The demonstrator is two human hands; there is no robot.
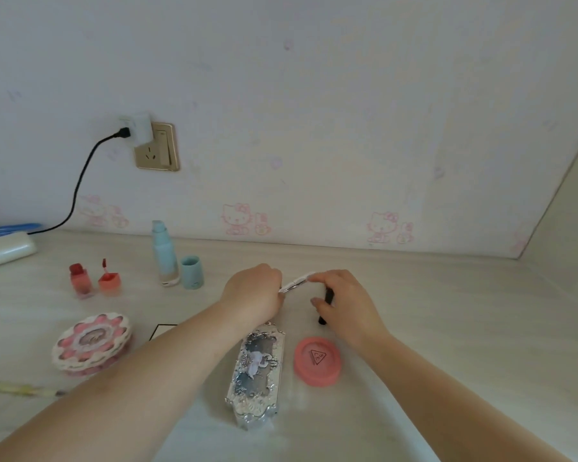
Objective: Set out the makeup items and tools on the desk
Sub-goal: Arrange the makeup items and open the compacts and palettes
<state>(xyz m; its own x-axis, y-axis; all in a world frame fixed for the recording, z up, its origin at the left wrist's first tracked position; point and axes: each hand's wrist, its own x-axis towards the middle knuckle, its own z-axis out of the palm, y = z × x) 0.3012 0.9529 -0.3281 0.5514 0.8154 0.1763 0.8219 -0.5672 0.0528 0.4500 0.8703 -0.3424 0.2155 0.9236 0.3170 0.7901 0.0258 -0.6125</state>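
Both hands, left (pixel 252 291) and right (pixel 342 303), pinch a thin white stick (pixel 294 283); right also holds a black tube (pixel 326 306), beyond the silver case (pixel 256 371) and pink compact (pixel 317 361).

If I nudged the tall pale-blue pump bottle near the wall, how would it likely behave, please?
The tall pale-blue pump bottle stands upright, narrow for its height, so it probably tips rather than slides. Once down, its round body would likely roll. It looks like rigid plastic, uncapped, so fairly light.

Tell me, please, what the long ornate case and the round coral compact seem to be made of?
The ornate case looks like silver-toned metal or plated plastic: shiny embossed scrollwork with bright glints. The coral compact looks like matte plastic: even colour, soft dull sheen, printed triangle logo.
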